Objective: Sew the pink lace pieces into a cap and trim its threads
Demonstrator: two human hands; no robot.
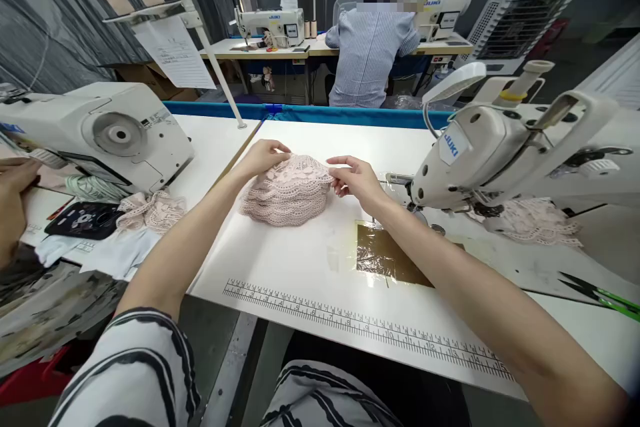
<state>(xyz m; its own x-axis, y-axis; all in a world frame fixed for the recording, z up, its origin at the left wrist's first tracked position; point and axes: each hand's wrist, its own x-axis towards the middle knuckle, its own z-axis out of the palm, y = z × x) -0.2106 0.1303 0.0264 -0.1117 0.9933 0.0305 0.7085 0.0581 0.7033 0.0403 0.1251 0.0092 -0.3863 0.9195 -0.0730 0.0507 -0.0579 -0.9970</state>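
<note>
The pink lace pile (290, 192) sits on the white table (280, 260), its layers stacked in wavy edges, with a hand at either side. The left hand (267, 155) has its fingertips on the pile's upper left edge, and the right hand (357, 180), fingers bent, has its fingertips at the upper right edge; I cannot tell whether either one pinches the lace or only touches it. White tabletop shows between the pile and the printed ruler (360, 327) along the near edge, whose numerals rise from left to right, and again beyond the pile up to the blue cloth strip (350, 115) at the far edge. To the pile's left, the seam (235, 157) between tabletops runs near the left forearm. To its right, room is tighter: the near sewing machine (480, 147), its label reading "JUKI", stands just past the right hand, with a brown taped patch (390, 255) nearer the person. Farther right of the pile are more pink lace (540, 220) and green-handled scissors (607, 297). Beyond the pile, a person in a striped shirt (373, 53) sits between two machines also marked "JUKI"; to its upper left hangs a paper sheet (175, 50), its writing too small to read.
</note>
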